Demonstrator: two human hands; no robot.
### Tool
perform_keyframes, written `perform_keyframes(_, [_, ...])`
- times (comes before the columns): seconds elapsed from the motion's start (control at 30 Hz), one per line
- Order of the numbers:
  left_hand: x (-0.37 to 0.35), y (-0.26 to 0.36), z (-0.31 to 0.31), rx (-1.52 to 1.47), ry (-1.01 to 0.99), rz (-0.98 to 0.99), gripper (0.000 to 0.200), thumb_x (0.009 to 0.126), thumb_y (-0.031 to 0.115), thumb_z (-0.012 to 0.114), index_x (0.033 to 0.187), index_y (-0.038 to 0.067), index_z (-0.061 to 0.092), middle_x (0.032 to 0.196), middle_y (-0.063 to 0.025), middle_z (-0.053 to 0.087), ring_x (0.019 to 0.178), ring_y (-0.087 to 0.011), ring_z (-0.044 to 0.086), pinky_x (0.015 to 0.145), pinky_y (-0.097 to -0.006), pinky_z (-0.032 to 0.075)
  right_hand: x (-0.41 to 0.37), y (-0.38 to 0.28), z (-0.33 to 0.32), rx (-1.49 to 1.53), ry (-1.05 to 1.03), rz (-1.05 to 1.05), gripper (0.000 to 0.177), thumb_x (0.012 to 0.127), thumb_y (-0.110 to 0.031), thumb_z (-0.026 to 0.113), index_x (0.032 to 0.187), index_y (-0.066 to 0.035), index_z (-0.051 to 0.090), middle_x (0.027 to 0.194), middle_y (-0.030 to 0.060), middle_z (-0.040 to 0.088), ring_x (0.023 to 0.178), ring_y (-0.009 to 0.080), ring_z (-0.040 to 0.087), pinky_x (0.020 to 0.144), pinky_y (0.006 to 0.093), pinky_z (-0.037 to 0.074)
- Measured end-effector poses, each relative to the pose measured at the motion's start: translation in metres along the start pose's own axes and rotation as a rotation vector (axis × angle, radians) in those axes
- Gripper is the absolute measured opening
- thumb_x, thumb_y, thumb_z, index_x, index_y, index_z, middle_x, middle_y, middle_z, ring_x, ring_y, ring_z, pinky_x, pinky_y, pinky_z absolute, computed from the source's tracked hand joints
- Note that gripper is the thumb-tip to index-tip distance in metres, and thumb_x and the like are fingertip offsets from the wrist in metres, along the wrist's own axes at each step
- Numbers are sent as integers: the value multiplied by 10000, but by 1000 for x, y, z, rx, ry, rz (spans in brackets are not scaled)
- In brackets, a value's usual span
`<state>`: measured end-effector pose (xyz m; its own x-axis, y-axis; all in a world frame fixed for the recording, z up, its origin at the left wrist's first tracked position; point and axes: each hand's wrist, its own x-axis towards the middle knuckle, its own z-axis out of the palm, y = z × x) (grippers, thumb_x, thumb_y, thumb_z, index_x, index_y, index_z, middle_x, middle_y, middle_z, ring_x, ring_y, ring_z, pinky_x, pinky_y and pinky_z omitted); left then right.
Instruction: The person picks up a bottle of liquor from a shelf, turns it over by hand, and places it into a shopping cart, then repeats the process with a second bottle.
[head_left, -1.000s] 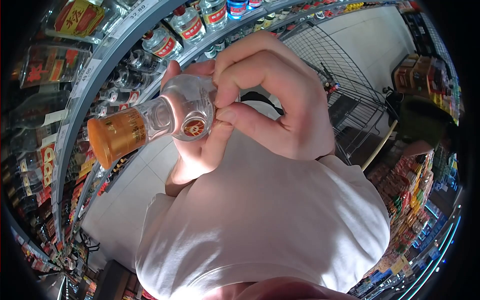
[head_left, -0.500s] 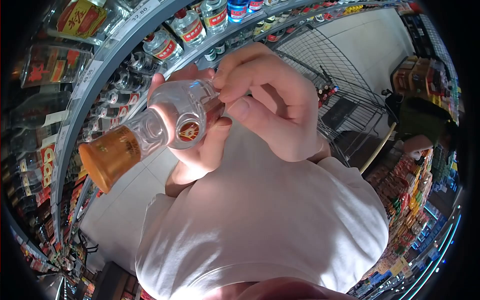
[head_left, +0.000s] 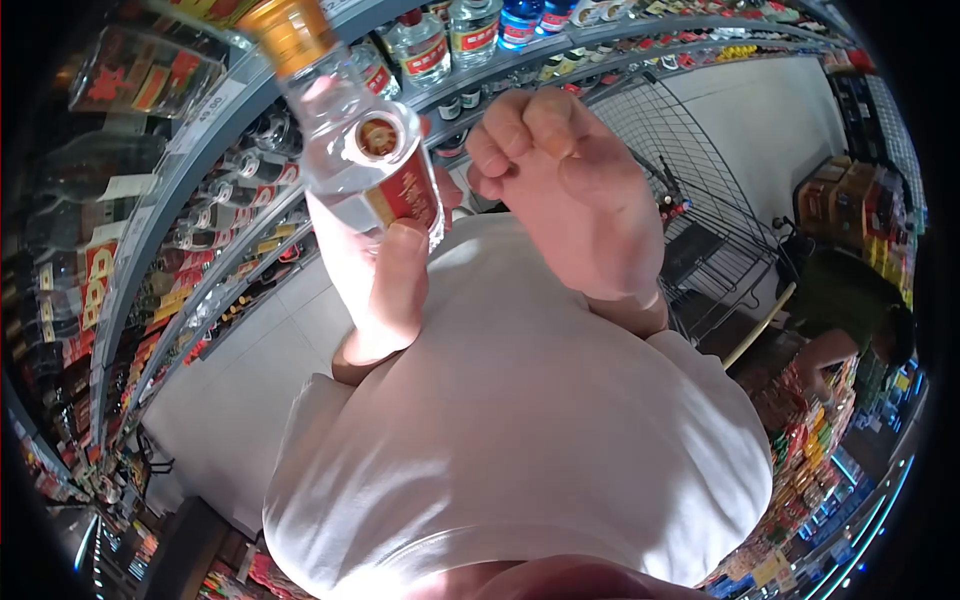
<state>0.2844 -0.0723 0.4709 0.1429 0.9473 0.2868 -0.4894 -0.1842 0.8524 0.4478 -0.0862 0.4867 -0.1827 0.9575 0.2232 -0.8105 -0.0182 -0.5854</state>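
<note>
A clear glass liquor bottle (head_left: 345, 180) with an orange-gold cap (head_left: 288, 35) and a red and gold label (head_left: 408, 195) is tilted, its cap pointing up and to the left. My left hand (head_left: 375, 285) is wrapped round the bottle's body, with the thumb across the lower label and the other fingers mostly hidden behind the glass. A round red-gold emblem (head_left: 378, 138) shows on the bottle's shoulder. Apart from the bottle, to its right, my right hand (head_left: 585, 200) is raised with fingers loosely bent and nothing visible in them.
Curved store shelves (head_left: 150, 230) full of bottles run along the left and top. A wire shopping cart (head_left: 710, 240) stands to the right. Beyond it, a person in dark clothing (head_left: 845, 295) leans by stacked packaged goods (head_left: 800, 450). Cardboard boxes (head_left: 850, 200) are stacked farther back.
The bottle has swung more upright, its cap rising from lower left to the top and its label turning into view. My right hand has left the bottle's base, and its fingers have loosened.
</note>
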Motion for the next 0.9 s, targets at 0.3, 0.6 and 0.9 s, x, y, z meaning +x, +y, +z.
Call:
perform_keyframes(0.3, [-6,16,2,-183,-84,-246,801,924,499,571,1510,68,236,1322,-208,514,931,-263,656,665,-354,540,-1,3,-3,-260,120,-46,118,853,-142,514,944,-107,448,1058,58,506,994,171,460,915,339,364])
perform_keyframes(0.6, [-3,9,1,-151,-113,-184,910,883,408,626,1565,18,166,1398,-198,475,1111,-278,612,786,-408,561,-1,4,1,-581,49,-190,295,926,-26,535,1220,-39,514,1221,89,545,1045,157,503,957,325,415])
perform_keyframes(0.9, [-10,-1,-6,369,-10,232,933,724,11,816,1501,-14,299,1439,-200,432,1301,-281,481,1096,-412,399,4,14,8,-575,-7,-144,544,1000,-19,560,1503,-5,354,1390,101,521,1215,172,541,1065,361,424])
